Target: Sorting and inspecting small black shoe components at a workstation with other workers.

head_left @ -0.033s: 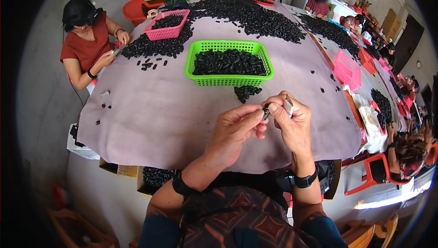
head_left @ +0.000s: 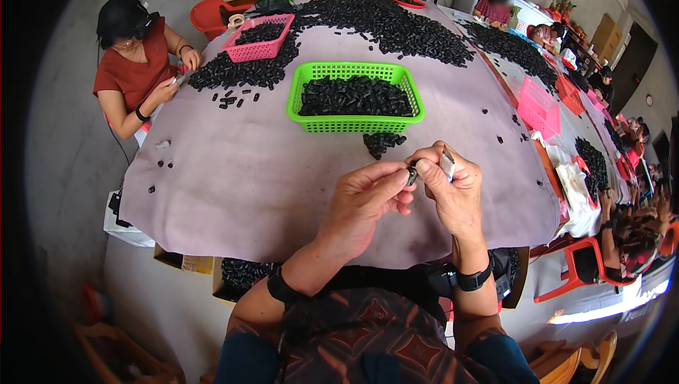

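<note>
A grey-walled workroom surrounds a broad surface (head_left: 233,172) covered in pale mauve cloth. On the left, a co-worker in a rust-red top (head_left: 145,66) is at its edge, with a red plastic chair (head_left: 205,20) farther back. Next comes a pink perforated basket (head_left: 254,52) holding black pieces, set among more of them. A long heap of small black pieces (head_left: 382,23) spreads over the far part of the surface. Nearer, in the middle, stands a bright green perforated basket (head_left: 357,124), partly filled with the same pieces, and a small cluster (head_left: 382,144) lies just in front of it. To the right, beyond a few scattered pieces, another pink basket (head_left: 539,108) sits by a neighbouring work area, where more people work.

The scene matches the earlier frame: both hands and the baskets keep their places.

The left hand (head_left: 366,196) and right hand (head_left: 456,186) are together in front of the green basket, fingertips pinching one small black piece (head_left: 411,175) between them, above the surface. The right hand also grips a slim white tool (head_left: 447,165); its exact kind is unclear.
</note>
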